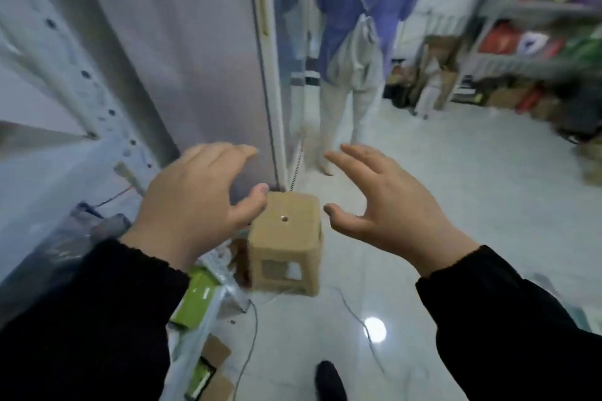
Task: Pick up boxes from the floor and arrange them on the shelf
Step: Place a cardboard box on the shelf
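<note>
A tan stool (284, 247) stood upright on the floor (456, 205), its top, with a small central hole, turned upward. The left hand (195, 198) and right hand (391, 205) were spread on either side above it; each grip was wide and nothing was held. Whether the left thumb touched the stool's corner could not be told. A green box (195, 296) lay on the floor just left of the stool, its long axis running away from the camera; its print was too blurred to be read. The shelf (65, 100) rose at the left.
</note>
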The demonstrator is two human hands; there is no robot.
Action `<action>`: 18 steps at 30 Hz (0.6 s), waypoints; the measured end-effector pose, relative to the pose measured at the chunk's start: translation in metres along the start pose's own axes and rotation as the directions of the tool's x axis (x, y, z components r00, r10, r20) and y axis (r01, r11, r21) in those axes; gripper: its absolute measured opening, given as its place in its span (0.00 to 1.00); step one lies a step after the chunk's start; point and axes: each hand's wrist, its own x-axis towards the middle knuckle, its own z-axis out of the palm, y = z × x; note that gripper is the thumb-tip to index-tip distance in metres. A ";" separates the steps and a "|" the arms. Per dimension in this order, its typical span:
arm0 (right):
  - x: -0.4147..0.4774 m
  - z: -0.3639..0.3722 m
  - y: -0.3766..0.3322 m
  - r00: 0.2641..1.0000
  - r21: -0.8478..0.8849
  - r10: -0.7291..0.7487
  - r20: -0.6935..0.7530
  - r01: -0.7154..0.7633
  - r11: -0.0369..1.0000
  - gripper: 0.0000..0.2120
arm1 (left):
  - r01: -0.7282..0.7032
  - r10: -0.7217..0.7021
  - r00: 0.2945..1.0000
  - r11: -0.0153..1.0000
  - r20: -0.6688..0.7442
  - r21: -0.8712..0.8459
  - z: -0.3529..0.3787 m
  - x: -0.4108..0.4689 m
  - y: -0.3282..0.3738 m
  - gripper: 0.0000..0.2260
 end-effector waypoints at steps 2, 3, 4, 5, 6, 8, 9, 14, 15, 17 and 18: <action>-0.057 -0.019 0.044 0.981 -0.030 0.192 -0.023 -0.193 0.981 0.38 | -0.136 0.140 0.989 0.987 0.039 -0.088 0.030 0.024 0.059 0.24; -0.087 -0.029 0.064 0.959 -0.046 0.278 -0.049 -0.280 0.959 0.38 | -0.204 0.213 0.975 0.971 0.067 -0.129 0.044 0.034 0.091 0.24; -0.119 -0.039 0.083 0.931 -0.061 0.356 -0.083 -0.362 0.930 0.38 | -0.268 0.286 0.953 0.949 0.097 -0.167 0.057 0.042 0.126 0.25; -0.151 -0.048 0.100 0.895 -0.068 0.432 -0.115 -0.441 0.895 0.38 | -0.326 0.355 0.927 0.922 0.119 -0.207 0.068 0.047 0.162 0.25; -0.182 -0.058 0.115 0.850 -0.064 0.508 -0.139 -0.520 0.852 0.38 | -0.380 0.421 0.898 0.890 0.130 -0.253 0.079 0.050 0.197 0.24; -0.242 -0.074 0.142 0.741 -0.037 0.648 -0.179 -0.663 0.748 0.40 | -0.474 0.540 0.830 0.816 0.141 -0.331 0.100 0.051 0.264 0.23; -0.271 -0.080 0.153 0.683 -0.028 0.704 -0.197 -0.721 0.692 0.40 | -0.524 0.598 0.788 0.776 0.144 -0.351 0.110 0.049 0.297 0.23; -0.397 -0.105 0.192 0.439 0.008 0.854 -0.279 -0.888 0.459 0.41 | -0.662 0.779 0.596 0.615 0.197 -0.428 0.157 0.033 0.436 0.29; -0.420 -0.110 0.199 0.389 0.012 0.879 -0.275 -0.913 0.408 0.40 | -0.672 0.798 0.567 0.591 0.203 -0.446 0.166 0.030 0.460 0.29; -0.459 -0.119 0.216 0.304 0.017 0.916 -0.262 -0.948 0.319 0.39 | -0.690 0.829 0.522 0.548 0.200 -0.472 0.178 0.024 0.505 0.28; -0.476 -0.123 0.223 0.270 0.024 0.927 -0.262 -0.958 0.286 0.39 | -0.695 0.838 0.507 0.536 0.200 -0.479 0.184 0.022 0.525 0.26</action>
